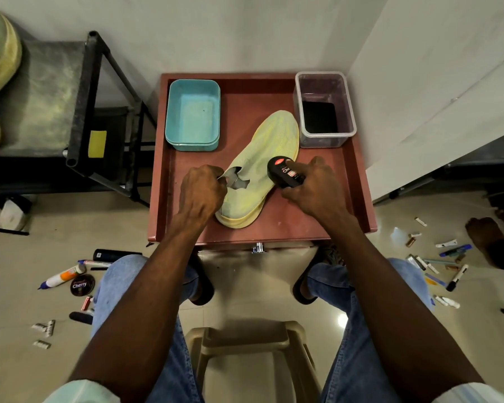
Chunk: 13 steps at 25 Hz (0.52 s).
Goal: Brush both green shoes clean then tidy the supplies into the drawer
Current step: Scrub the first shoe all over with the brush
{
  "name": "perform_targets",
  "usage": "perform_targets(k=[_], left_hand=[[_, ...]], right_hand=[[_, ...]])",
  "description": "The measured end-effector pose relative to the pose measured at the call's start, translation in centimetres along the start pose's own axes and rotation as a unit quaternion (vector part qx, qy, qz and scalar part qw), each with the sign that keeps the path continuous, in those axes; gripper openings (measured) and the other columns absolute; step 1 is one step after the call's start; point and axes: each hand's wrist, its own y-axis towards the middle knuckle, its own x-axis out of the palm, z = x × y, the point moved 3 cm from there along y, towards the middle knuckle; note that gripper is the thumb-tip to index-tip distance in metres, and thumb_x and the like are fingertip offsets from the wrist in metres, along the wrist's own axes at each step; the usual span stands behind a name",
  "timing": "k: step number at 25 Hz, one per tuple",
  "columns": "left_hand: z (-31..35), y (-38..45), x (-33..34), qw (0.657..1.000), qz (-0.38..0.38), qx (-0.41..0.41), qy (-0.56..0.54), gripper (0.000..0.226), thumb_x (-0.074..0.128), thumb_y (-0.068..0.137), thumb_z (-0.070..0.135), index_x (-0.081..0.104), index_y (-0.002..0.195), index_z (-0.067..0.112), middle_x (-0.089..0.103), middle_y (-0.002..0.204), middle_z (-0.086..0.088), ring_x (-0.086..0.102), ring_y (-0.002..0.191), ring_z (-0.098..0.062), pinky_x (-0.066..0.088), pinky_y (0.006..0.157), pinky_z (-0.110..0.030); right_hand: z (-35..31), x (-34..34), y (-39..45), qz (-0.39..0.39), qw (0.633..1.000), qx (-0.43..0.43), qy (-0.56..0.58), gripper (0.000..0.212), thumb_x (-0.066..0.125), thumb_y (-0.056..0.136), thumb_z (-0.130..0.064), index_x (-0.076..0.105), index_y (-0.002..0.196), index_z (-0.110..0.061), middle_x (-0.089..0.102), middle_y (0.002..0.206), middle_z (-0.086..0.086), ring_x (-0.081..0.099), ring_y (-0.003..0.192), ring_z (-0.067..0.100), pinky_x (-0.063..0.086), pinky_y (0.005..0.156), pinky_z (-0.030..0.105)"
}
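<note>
Trouble here would most likely come from the shoe [262, 164] slipping: it lies on its side on the smooth red-brown table [326, 210], toe pointing far and right, heel near, and a hard stroke could skid it towards the clear box [325, 110] just beyond the toe. The left hand [201, 193] guards against that, its fingers curled and pinching the edge of the shoe's opening near the heel. The right hand [317, 187] wraps its fingers around a black brush [285, 171] with a red and white label, pressed against the shoe's right side at mid-length. Whether bristles meet the fabric cannot be told, since the brush's underside is hidden. If the grip at the opening loosens, the soft upper may fold and the brush would drag it rather than clean it.

The shoe is a pale yellow-green knit, finely ribbed and limp, with a thin, flat yellow sole. The blue tub [192, 114] at the far left of the table is a matte plastic rectangle with rounded corners. The clear box is stiff, see-through plastic holding something dark in its bottom. A drawer handle [258, 248] of shiny metal sits under the table's near edge.
</note>
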Motion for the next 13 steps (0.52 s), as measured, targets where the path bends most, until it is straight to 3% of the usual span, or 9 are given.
perform_targets(k=[1, 4, 8, 11, 13], left_hand=[[-0.1, 0.1, 0.0, 1.000, 0.000, -0.001, 0.001, 0.032, 0.062, 0.084, 0.016, 0.047, 0.056, 0.011, 0.048, 0.058, -0.020, 0.053, 0.065, -0.043, 0.030, 0.055, -0.033], [-0.1, 0.1, 0.0, 1.000, 0.003, -0.008, 0.001, 0.025, 0.061, 0.083, 0.014, 0.052, 0.060, 0.009, 0.045, 0.056, -0.016, 0.053, 0.064, -0.041, 0.032, 0.056, -0.033], [0.0, 0.0, -0.1, 1.000, 0.016, -0.003, 0.004, 0.038, 0.062, 0.084, 0.013, 0.041, 0.053, 0.013, 0.045, 0.057, -0.022, 0.051, 0.063, -0.041, 0.028, 0.055, -0.033], [0.0, -0.1, -0.2, 1.000, 0.019, -0.017, 0.013, 0.028, 0.062, 0.083, 0.011, 0.049, 0.059, 0.011, 0.039, 0.053, -0.009, 0.050, 0.061, -0.037, 0.030, 0.056, -0.032], [0.0, -0.2, -0.1, 0.999, 0.021, -0.022, 0.015, 0.026, 0.062, 0.083, 0.012, 0.050, 0.059, 0.010, 0.040, 0.052, -0.008, 0.050, 0.060, -0.035, 0.029, 0.056, -0.032]], right_hand=[[-0.4, 0.2, -0.2, -0.020, 1.000, -0.020, 0.012, 0.067, 0.078, 0.071, -0.037, 0.056, 0.134, -0.029, 0.049, 0.104, 0.008, 0.051, 0.092, 0.022, 0.041, 0.070, 0.029], [-1.9, 1.6, -1.7, -0.177, 0.973, -0.102, 0.104, 0.067, 0.081, 0.069, -0.025, 0.058, 0.132, -0.030, 0.051, 0.099, 0.002, 0.053, 0.090, 0.020, 0.048, 0.076, 0.031], [-0.5, 0.3, -0.5, -0.056, 0.998, -0.030, 0.013, 0.076, 0.081, 0.068, -0.033, 0.051, 0.138, -0.032, 0.047, 0.105, -0.001, 0.054, 0.096, 0.023, 0.045, 0.075, 0.030], [-1.9, 2.0, -2.3, -0.171, 0.977, -0.125, 0.035, 0.080, 0.081, 0.067, -0.032, 0.047, 0.140, -0.034, 0.052, 0.108, 0.002, 0.053, 0.097, 0.020, 0.048, 0.078, 0.033], [-1.6, 1.9, -2.4, -0.179, 0.975, -0.126, 0.047, 0.079, 0.081, 0.067, -0.029, 0.048, 0.139, -0.034, 0.051, 0.106, 0.001, 0.053, 0.096, 0.019, 0.045, 0.076, 0.029]])
